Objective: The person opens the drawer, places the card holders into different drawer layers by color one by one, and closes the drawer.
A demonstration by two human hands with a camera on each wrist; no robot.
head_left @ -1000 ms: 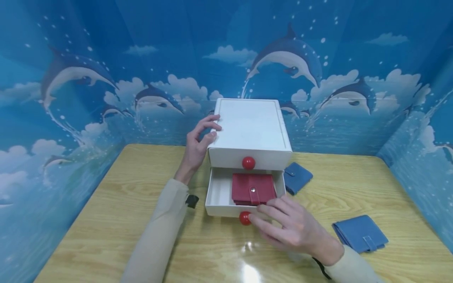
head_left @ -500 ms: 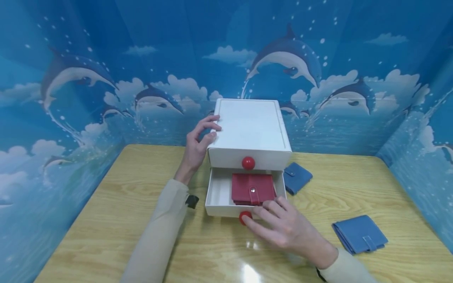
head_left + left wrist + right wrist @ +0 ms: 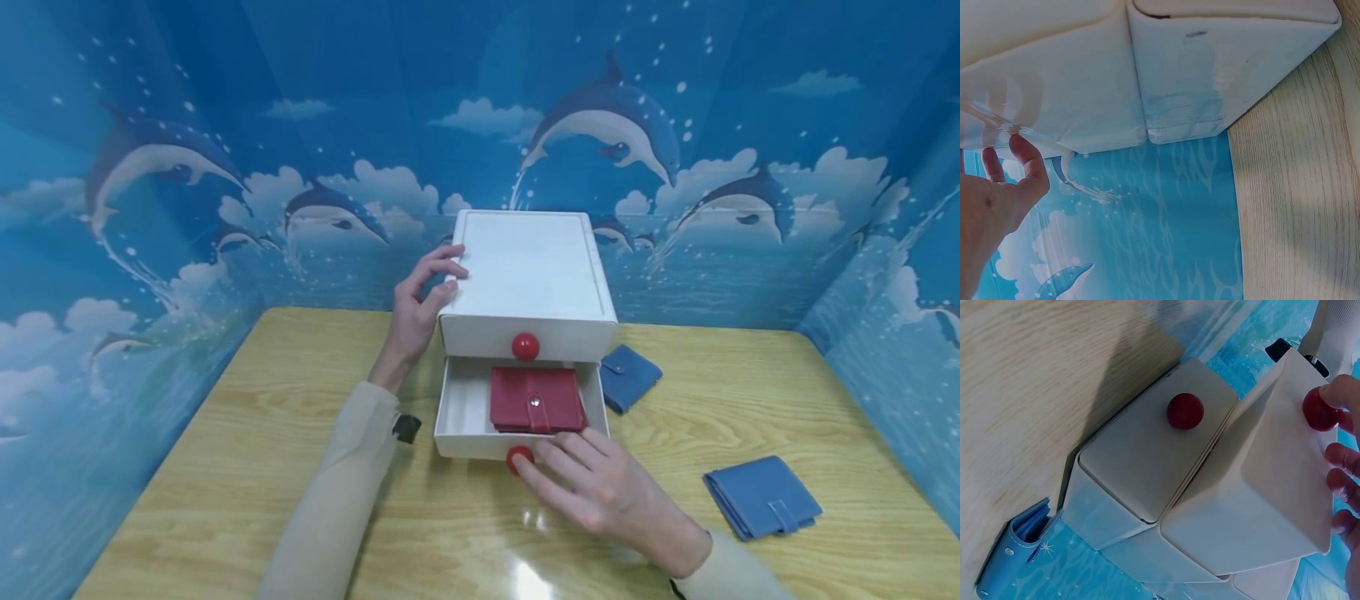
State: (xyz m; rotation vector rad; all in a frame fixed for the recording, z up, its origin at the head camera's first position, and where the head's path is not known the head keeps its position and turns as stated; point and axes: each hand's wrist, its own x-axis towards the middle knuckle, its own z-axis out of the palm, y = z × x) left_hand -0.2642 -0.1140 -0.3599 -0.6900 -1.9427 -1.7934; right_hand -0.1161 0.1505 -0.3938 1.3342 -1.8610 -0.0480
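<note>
A white two-drawer box (image 3: pixel 532 262) stands on the table, its lower drawer (image 3: pixel 465 446) pulled out. Inside that drawer lies a red wallet (image 3: pixel 536 396) with a snap strap. My right hand (image 3: pixel 603 487) pinches the lower drawer's red knob (image 3: pixel 1320 409) between thumb and finger, while the other fingers lie along the drawer front. On the box's left side and top edge rests my left hand (image 3: pixel 420 304), fingers lightly bent; the left wrist view shows its fingertips (image 3: pixel 1022 147) against the white side wall. The upper drawer, with its own red knob (image 3: pixel 526 347), is closed.
One blue wallet (image 3: pixel 632 377) lies beside the box on the right, partly hidden by it. Another blue wallet (image 3: pixel 763 497) is farther right and nearer me. Behind the wooden table (image 3: pixel 285 433) hangs a blue dolphin-print curtain (image 3: pixel 375 100).
My right hand has shifted slightly left, bringing its fingers over the lower knob. The left hand, the drawer and the wallets stay where they were.
</note>
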